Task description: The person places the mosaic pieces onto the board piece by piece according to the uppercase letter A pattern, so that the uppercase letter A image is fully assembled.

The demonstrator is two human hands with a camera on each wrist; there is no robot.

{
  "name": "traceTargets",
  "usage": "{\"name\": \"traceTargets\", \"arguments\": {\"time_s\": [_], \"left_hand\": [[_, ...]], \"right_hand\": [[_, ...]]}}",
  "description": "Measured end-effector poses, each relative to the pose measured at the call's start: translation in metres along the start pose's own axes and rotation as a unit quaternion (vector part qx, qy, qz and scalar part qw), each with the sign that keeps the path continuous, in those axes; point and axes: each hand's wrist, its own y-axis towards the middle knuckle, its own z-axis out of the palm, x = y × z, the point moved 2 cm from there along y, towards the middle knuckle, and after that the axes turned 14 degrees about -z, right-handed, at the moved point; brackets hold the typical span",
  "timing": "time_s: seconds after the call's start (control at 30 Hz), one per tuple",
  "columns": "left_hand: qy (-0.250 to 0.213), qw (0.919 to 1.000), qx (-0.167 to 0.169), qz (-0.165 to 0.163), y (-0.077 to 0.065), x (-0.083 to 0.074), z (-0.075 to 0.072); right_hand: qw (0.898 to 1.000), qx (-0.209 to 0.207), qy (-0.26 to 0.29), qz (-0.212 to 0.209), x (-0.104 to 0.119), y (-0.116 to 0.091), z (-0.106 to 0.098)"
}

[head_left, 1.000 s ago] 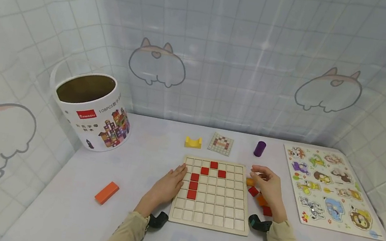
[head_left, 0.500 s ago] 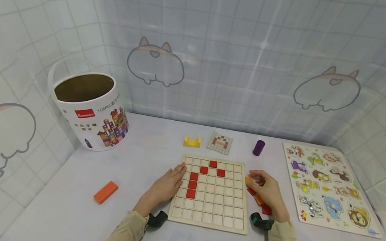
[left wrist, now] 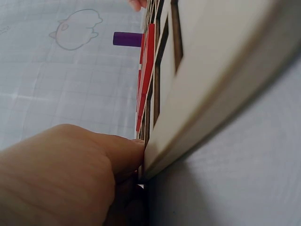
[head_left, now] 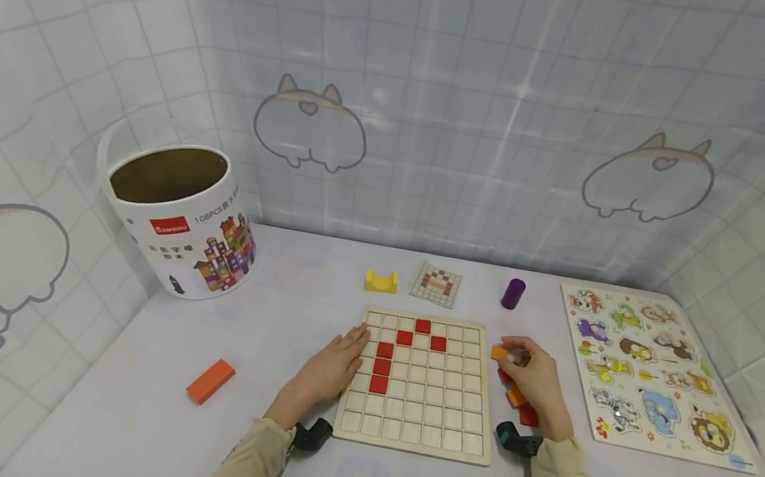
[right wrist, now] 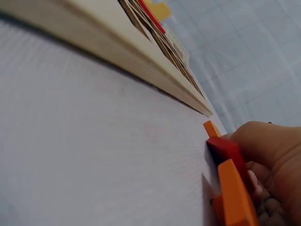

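A pale wooden grid board point(head_left: 432, 397) lies flat in the middle, with several red tiles point(head_left: 382, 366) set in its squares. My left hand point(head_left: 328, 367) rests along its left edge, fingers fairly straight; the left wrist view shows the thumb point(left wrist: 120, 150) touching the rim. Right of the board, my right hand point(head_left: 536, 382) is bent over loose tiles. An orange tile point(head_left: 500, 352) sits between index finger and thumb in the head view. A tilted, blurred red tile point(right wrist: 230, 153) lies against that hand in the right wrist view. Which tile is gripped, if any, is hidden.
Another orange tile point(head_left: 516, 397) and a dark red one point(head_left: 529, 416) lie under the right wrist. Behind the board are a yellow block point(head_left: 381, 282), a pattern card point(head_left: 436, 284) and a purple cylinder point(head_left: 513, 293). A bucket point(head_left: 201, 243) and an animal puzzle point(head_left: 661, 378) flank them.
My right hand has come down onto the loose tiles and shifted slightly back. The nearest orange and red tiles have moved a little right, away from the board. My left hand keeps its place.
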Motion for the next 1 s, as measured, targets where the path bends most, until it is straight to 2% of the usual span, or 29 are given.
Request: {"name": "traceTargets", "arguments": {"time_s": [0.23,0.4,0.73,1.0], "left_hand": [[0.002,1.0000,-0.002,0.002,0.001,0.001,0.000],[-0.002,1.0000,-0.005,0.004,0.002,-0.001,0.000],[0.002,1.0000,-0.002,0.002,0.002,-0.001,0.000],[-0.002,1.0000,-0.003,0.001,0.000,-0.001,-0.002]], "right_hand": [[1.000,0.002,-0.029,-0.006,0.002,0.003,-0.001],[0.999,0.000,-0.031,-0.007,0.004,0.004,-0.003],[0.998,-0.001,0.037,0.054,0.002,0.002,-0.012],[0.999,-0.014,0.028,0.030,0.022,0.005,-0.019]]}}
